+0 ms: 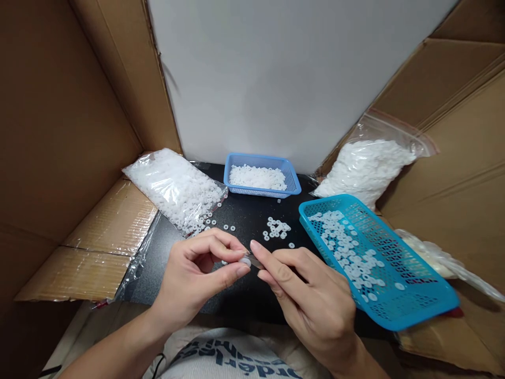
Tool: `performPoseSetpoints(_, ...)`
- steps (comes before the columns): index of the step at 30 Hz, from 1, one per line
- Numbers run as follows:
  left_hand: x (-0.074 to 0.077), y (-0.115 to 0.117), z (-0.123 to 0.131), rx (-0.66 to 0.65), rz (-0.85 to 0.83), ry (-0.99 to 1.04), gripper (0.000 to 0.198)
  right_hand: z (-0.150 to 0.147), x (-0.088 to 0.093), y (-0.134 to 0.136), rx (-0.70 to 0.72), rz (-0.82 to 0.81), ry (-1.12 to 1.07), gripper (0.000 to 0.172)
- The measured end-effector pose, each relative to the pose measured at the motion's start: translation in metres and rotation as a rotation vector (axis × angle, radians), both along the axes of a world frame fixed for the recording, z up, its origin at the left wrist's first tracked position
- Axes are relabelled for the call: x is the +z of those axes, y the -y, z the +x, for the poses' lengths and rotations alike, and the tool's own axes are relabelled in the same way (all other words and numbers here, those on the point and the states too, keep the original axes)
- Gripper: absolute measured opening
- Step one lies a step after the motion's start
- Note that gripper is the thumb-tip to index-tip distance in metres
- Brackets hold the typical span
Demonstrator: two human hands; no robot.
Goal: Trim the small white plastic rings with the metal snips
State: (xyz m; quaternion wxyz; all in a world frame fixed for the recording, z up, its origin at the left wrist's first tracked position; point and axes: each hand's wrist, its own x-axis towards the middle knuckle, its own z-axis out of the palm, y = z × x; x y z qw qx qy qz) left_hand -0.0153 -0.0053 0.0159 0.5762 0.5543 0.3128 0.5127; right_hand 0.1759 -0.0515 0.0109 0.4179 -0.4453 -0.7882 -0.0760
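Left hand [197,268], ours: thumb and forefinger pinched on one small white disc [245,260], the other fingers curled behind. Right hand [311,295], ours: thumb and forefinger closed on a small thin tool [256,262], perhaps a blade; we cannot tell its exact form.

Disc, one: held above the table [236,297], towards its near edge, about midway between left and right edges. Handling, as we judge it: very light, slightly soft and springy, smooth enough to slip, hard to break. Best hold: the rim, between thumb and fingertip pads, with part of the edge left free. Direction: round and flat, so we give it no long axis across the face; its free edge is towards the right hand. Its exact tilt we cannot tell.

Tool: long axis slanting, tip up and leftward to the disc, touching or just beside it.

Also listed: loose rings [277,228], a cluster near the table's middle; blue basket [262,193] of white pieces, at the far edge; turquoise basket [410,310], part filled with discs, along the right edge; bag of rings [169,184], far left corner; second bag [366,168], far right corner.
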Motion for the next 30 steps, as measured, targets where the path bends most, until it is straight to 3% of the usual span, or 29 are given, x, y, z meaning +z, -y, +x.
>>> performPoseSetpoints(4, 0.0, 0.0, 0.0, -0.002, -0.008, -0.012, 0.016, 0.001, -0.001, -0.001, 0.008, -0.001, 0.003, 0.044)
performPoseSetpoints(12, 0.0, 0.001, 0.002, -0.026, -0.034, 0.007, 0.013, 0.0, 0.001, 0.0, 0.008, 0.003, 0.002, 0.029)
performPoseSetpoints(15, -0.004, -0.002, 0.001, -0.035, -0.079, 0.004, 0.013, -0.001, -0.006, -0.005, -0.018, -0.015, -0.003, 0.031)
performPoseSetpoints(17, -0.009, -0.008, -0.004, -0.025, -0.146, -0.026, 0.017, 0.002, -0.017, -0.013, -0.108, -0.048, -0.003, 0.036)
performPoseSetpoints(19, -0.016, -0.017, -0.013, 0.02, -0.245, -0.025, 0.016, 0.007, -0.033, -0.022, -0.239, -0.144, -0.001, 0.041)
performPoseSetpoints(22, -0.029, -0.029, -0.033, 0.171, -0.521, 0.086, 0.013, 0.017, -0.059, -0.035, -0.309, -0.467, -0.062, 0.032)
performPoseSetpoints(25, -0.04, -0.033, -0.053, 0.309, -0.698, 0.193, 0.005, 0.018, -0.079, -0.041, -0.212, -0.683, -0.121, 0.017)
performPoseSetpoints(30, -0.051, -0.026, -0.064, 0.267, -0.712, 0.197, 0.019, -0.011, -0.095, -0.043, 0.002, -0.79, -0.201, 0.02)
